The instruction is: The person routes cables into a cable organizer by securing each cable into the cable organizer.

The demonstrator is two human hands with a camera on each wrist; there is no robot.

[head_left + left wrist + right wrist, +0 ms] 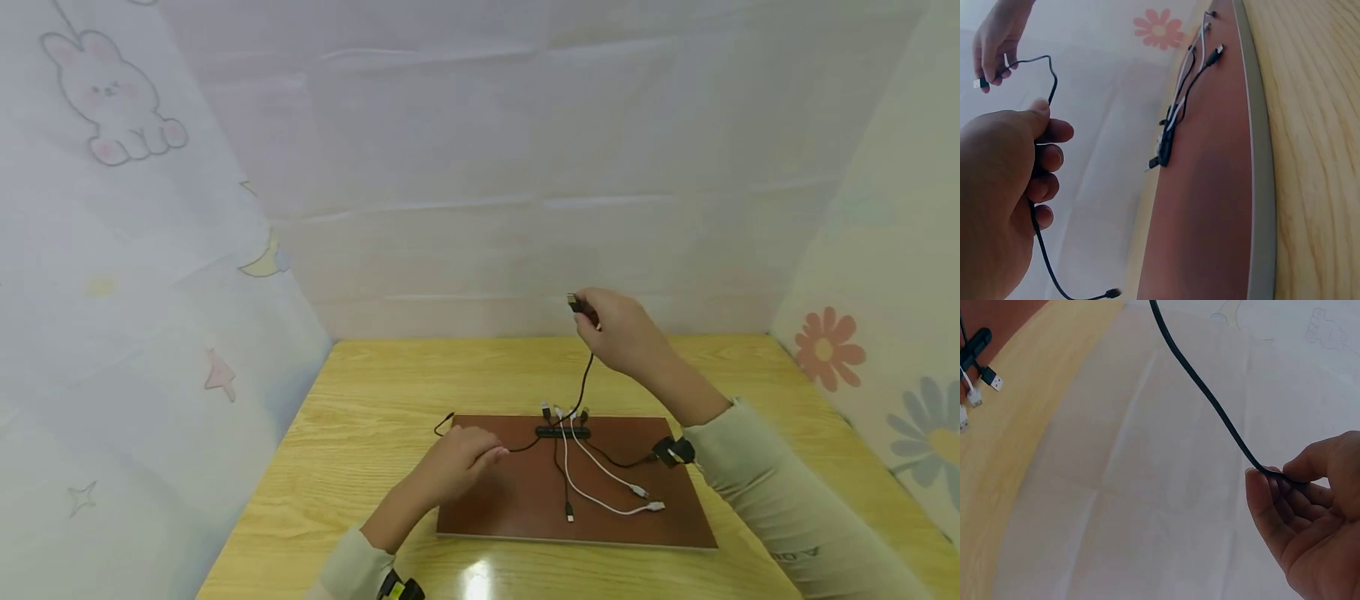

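A black USB cable runs between the two hands. My right hand, raised above the back of the table, pinches it near its USB plug; in the right wrist view the cable passes between thumb and fingers. Lower down, over the left part of a brown board, my left hand grips the same cable. Its small other plug dangles below that hand in the left wrist view. Behind the hanging cable, a black cable holder lies on the board's far part.
Two white cables and black cables extend from the holder across the board, their plugs toward the near and right sides. Several plugs stick out behind it. Wooden table surrounds the board; printed cloth walls stand behind and at both sides.
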